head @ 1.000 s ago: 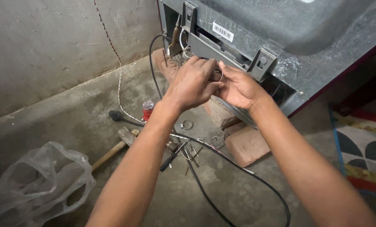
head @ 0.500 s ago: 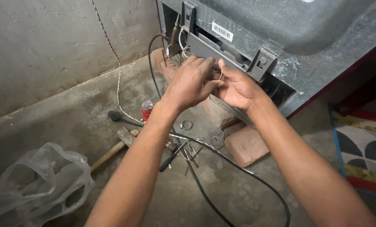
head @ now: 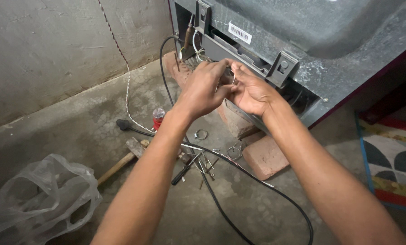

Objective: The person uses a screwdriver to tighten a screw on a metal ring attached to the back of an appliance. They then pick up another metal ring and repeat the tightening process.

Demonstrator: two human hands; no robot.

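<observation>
Both hands met at the lower rear edge of the grey appliance (head: pixel 330 50). The left hand (head: pixel 205 88) and right hand (head: pixel 253 93) had fingers pinched narrowly together on a thin wire loop (head: pixel 233 80), held just below the metal bracket (head: pixel 282 67). A hammer (head: pixel 121 161), black cable (head: pixel 239 181) and brick (head: pixel 266 156) lay on the floor beneath.

Both hands (head: pixel 228 88) w/ thin wire (head: pixel 233 80) at grey appliance (head: pixel 312 41)
</observation>
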